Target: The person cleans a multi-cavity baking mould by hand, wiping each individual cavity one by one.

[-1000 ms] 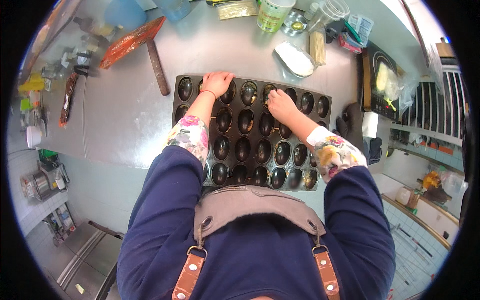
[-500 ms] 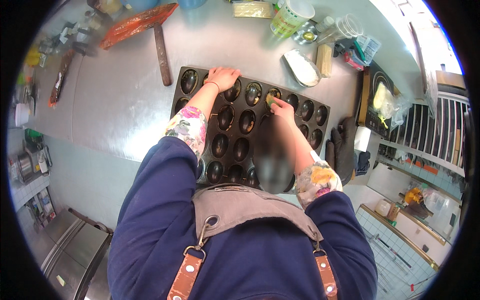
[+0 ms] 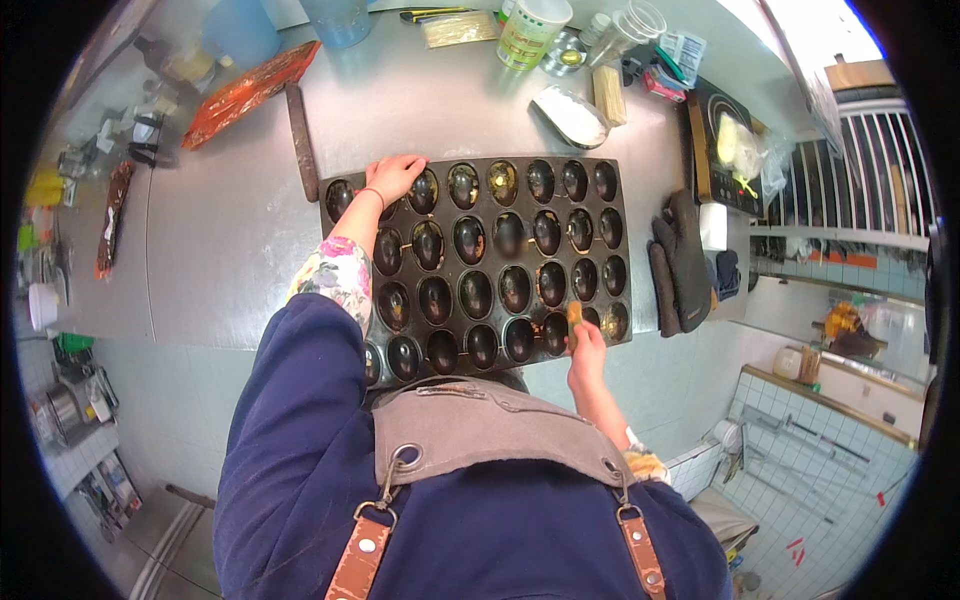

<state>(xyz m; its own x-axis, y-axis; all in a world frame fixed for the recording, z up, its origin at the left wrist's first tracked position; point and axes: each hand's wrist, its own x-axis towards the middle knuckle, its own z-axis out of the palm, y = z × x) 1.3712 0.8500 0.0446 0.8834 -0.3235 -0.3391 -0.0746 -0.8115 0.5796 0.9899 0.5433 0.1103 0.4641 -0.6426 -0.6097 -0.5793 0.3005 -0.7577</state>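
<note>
Hands at opposite corners of a dark baking tray (image 3: 630,240): that is how the person stands at the steel counter (image 3: 220,230). The tray has rows of glossy oval hollows and lies flat on the counter, its near edge close to the person's apron (image 3: 480,430).

The left hand (image 3: 395,178) rests palm down on the tray's far left corner, fingers spread loosely over the rim and the first hollows, closed on nothing. The right hand (image 3: 587,345) is at the near right corner, fingers pinched together on a small brush (image 3: 574,316) with a yellowish tip (the handle is mostly hidden in the hand). The tip touches the tray beside the last hollows of the near row.

Just right of the tray lies a dark oven glove (image 3: 680,262). Beyond the tray's far edge sit a white scoop-shaped dish (image 3: 570,115), a pale wooden block (image 3: 608,95) and a plastic tub (image 3: 530,32). On the far left of the counter lie a brown rolling pin (image 3: 300,140) and an orange packet (image 3: 250,92), well apart from both hands.
</note>
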